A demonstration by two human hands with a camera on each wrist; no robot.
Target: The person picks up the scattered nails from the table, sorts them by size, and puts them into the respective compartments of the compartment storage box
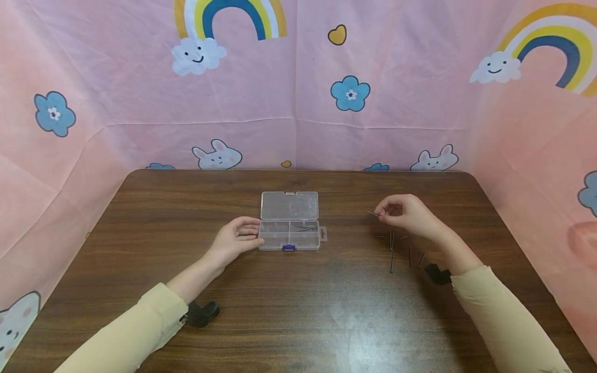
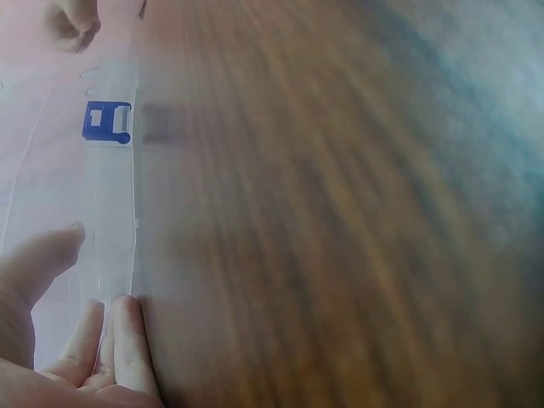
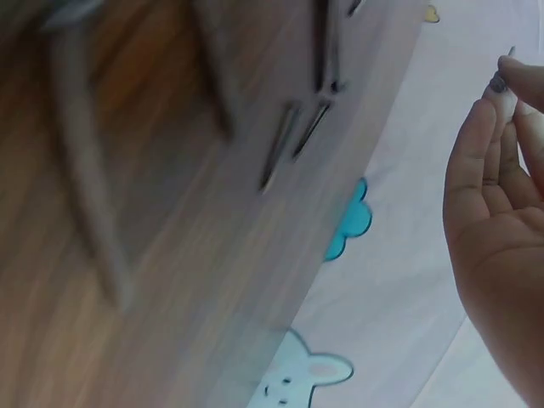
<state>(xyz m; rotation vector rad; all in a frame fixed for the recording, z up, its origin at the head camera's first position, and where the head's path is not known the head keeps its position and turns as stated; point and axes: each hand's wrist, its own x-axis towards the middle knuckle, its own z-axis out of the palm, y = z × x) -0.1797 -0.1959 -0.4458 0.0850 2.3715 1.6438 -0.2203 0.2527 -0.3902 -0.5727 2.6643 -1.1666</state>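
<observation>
A clear plastic compartment box (image 1: 275,249) lies on the table with its lid (image 1: 289,206) folded back and a purple latch (image 1: 289,247) at its front. At the box's left end, my left hand (image 1: 228,241) holds it between thumb and fingers. Several nails (image 1: 305,228) lie in its back right compartment. My right hand (image 1: 406,212) is raised above the table to the right, pinching a nail (image 1: 373,213) between thumb and fingertips. That nail's tip (image 3: 512,52) pokes out past the fingers in the right wrist view. Below this hand, several loose nails (image 1: 392,261) are scattered.
The brown wooden table (image 1: 289,311) has pink patterned cloth (image 1: 298,103) behind it and at both sides. Dark wrist devices (image 1: 203,314) show under both forearms. In the right wrist view, nearby nails (image 3: 280,146) look blurred.
</observation>
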